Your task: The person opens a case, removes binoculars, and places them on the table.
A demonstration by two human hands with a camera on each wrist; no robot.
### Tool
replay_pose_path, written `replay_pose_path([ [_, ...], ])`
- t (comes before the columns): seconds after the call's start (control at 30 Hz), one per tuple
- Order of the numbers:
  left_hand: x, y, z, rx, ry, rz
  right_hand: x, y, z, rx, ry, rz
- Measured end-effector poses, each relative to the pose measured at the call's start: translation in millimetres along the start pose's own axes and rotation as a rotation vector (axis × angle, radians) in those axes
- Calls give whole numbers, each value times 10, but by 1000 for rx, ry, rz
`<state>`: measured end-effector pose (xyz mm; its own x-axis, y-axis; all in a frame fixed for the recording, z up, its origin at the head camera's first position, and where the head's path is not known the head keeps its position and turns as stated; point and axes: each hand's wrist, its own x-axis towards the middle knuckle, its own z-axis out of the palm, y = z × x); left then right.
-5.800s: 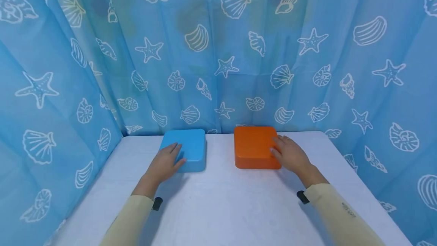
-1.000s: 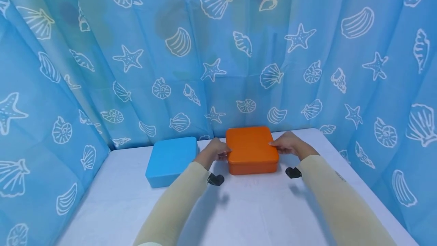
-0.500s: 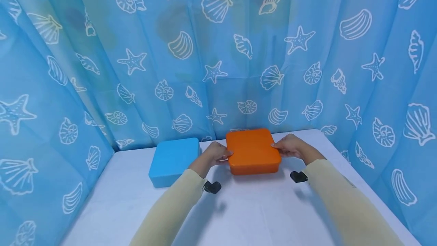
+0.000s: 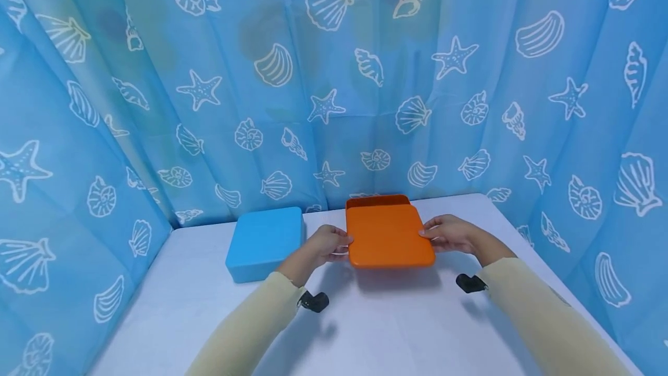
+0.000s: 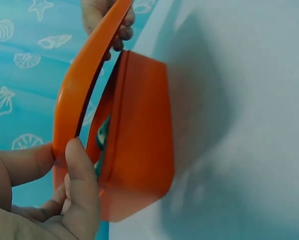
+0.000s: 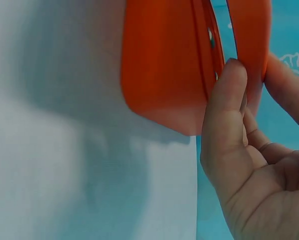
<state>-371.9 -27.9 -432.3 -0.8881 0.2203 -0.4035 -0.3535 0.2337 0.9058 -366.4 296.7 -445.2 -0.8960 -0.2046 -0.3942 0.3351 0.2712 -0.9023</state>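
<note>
An orange lid (image 4: 390,237) hovers over and in front of its orange box (image 4: 377,201), lifted clear of the rim. My left hand (image 4: 327,242) pinches the lid's left edge between thumb and fingers, and my right hand (image 4: 453,233) pinches its right edge. In the left wrist view the box (image 5: 142,125) stands on the table under the tilted lid (image 5: 77,85). A dark green thing (image 5: 103,132) with pale marks shows through the gap; its kind cannot be made out. Most of the box's inside is hidden by the lid.
A closed light-blue box (image 4: 266,241) stands left of the orange one, close to my left forearm. Both are on a white table (image 4: 386,329), near its back edge. A blue curtain (image 4: 334,74) with white shells and starfish hangs behind and at the sides.
The orange lid has come off its box and moved toward me, held by both hands. Earlier, my left hand lay on the blue box; it has since moved to the orange one.
</note>
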Motion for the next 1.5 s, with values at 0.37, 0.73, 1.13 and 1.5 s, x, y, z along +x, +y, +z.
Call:
replay_pose_path([
  [0.37,-234,-251,49,0,-60,44,-169,157,50,-43,6,19],
  [0.73,-476,-444,54,32,-63,50,-385,264,241,-98,-8,-16],
  [1.13,-754,-660,202,20,-83,73,-706,454,326,-137,13,17],
  [1.5,-926,-862,286,-30,-100,75,-917,596,393,-128,-54,26],
])
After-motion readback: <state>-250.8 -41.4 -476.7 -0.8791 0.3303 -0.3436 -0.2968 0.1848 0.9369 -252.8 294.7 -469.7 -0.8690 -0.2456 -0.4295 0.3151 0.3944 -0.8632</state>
